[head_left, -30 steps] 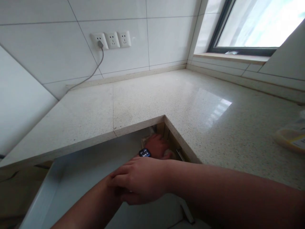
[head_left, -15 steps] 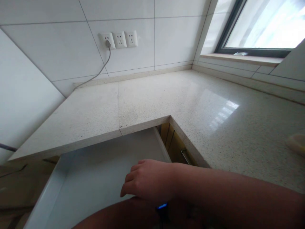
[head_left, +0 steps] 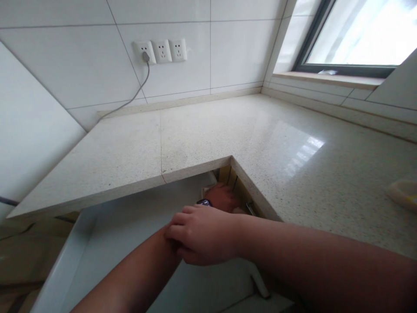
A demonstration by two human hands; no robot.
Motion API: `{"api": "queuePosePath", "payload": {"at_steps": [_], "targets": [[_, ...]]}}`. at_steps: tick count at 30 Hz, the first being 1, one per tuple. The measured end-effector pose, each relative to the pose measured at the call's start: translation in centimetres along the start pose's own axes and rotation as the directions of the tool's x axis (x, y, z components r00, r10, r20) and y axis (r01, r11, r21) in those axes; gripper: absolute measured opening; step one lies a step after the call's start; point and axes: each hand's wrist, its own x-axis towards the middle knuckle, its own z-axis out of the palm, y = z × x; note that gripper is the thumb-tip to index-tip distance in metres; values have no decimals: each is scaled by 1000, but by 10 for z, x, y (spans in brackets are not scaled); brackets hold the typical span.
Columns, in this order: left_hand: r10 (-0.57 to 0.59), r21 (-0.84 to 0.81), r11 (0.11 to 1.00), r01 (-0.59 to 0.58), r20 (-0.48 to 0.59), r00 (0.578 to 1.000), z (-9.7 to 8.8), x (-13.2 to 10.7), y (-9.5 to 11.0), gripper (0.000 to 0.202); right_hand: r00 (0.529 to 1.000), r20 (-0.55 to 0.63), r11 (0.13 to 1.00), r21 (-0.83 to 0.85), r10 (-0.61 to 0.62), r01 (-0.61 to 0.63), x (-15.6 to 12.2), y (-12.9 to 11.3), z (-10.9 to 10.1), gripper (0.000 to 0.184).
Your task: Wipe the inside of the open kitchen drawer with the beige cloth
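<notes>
We see an open white drawer [head_left: 107,243] under the speckled bench [head_left: 228,130]. Our left hand [head_left: 221,198], a dark watch [head_left: 204,202] at its wrist, reaches into the drawer's far right corner and rests on a pale cloth [head_left: 206,191]; we cannot tell whether its fingers close on it. Our right hand [head_left: 202,234], fingers loosely curled and holding nothing, lies across the left forearm [head_left: 137,274]. Wall sockets [head_left: 160,50] carry one plugged cable [head_left: 130,100].
</notes>
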Motion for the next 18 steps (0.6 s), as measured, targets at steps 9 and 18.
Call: {"api": "queuePosePath", "payload": {"at_steps": [9,18], "targets": [[-194,-27,981,193,-14,981,-26,7,-23,43,996,-65,990,129,66,-57,-4,-4,-13,59],[-148,17,989,147,53,988,-6,8,10,30,995,-5,988,118,96,-95,-2,-3,-8,63]]}}
